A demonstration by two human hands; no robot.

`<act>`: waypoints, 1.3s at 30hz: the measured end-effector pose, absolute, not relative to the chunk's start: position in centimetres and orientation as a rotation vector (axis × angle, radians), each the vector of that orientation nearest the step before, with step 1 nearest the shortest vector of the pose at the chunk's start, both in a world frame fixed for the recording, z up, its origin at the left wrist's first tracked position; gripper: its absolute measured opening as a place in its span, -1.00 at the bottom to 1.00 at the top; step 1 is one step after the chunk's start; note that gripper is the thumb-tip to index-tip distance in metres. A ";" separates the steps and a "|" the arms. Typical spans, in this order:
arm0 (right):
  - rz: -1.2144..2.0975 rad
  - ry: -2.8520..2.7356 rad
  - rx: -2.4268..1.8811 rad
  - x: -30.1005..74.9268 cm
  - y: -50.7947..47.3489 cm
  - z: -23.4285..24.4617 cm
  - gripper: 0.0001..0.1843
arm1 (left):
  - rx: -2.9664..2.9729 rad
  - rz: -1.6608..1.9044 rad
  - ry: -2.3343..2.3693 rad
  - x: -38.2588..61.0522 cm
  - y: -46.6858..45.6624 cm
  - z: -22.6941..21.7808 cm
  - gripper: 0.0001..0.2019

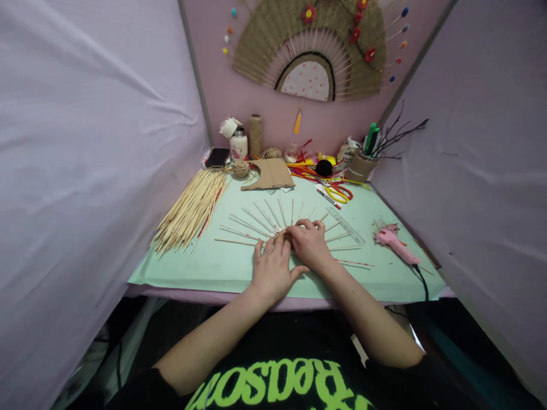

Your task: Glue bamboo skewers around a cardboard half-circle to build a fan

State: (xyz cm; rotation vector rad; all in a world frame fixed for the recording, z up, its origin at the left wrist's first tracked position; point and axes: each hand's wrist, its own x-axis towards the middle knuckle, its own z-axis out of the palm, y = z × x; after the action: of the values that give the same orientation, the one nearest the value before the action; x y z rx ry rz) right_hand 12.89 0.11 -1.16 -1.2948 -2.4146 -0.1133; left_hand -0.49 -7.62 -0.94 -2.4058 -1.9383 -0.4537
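Note:
Thin wooden sticks, some with red marks, spread like a fan on the pale green tabletop. Their inner ends meet under my hands, where a small light piece is mostly covered. My left hand lies flat over the near side of this centre, fingers stretched forward and thumb out to the right. Beside it, my right hand has curled fingers, with its thumb and index tips pressed together at the centre. Whatever is between those fingertips is hidden.
A bundle of sticks lies at left. Cut cardboard, a twine ball and scissors are farther back. A clear ruler and pink glue gun with cord lie right. A decorated fan hangs behind.

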 end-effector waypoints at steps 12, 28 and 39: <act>-0.101 -2.410 -1.278 12.9 0.1 -1.1 -0.69 | -2.407 -0.463 -1.934 -0.5 -7.6 -0.9 -0.31; -0.100 -2.402 -1.271 12.9 0.1 -1.1 -0.69 | -2.420 -0.458 -1.940 -0.5 -7.6 -0.9 -0.33; -0.117 -2.416 -1.280 12.9 0.1 -1.2 -0.68 | -2.417 -0.464 -1.941 -0.5 -7.5 -1.1 -0.34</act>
State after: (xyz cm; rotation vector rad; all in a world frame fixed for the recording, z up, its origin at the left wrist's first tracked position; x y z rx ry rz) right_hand 12.94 0.13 -1.21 -1.2800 -2.4163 -0.1175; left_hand -0.46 -7.55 -1.06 -2.4175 -1.9405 -0.4638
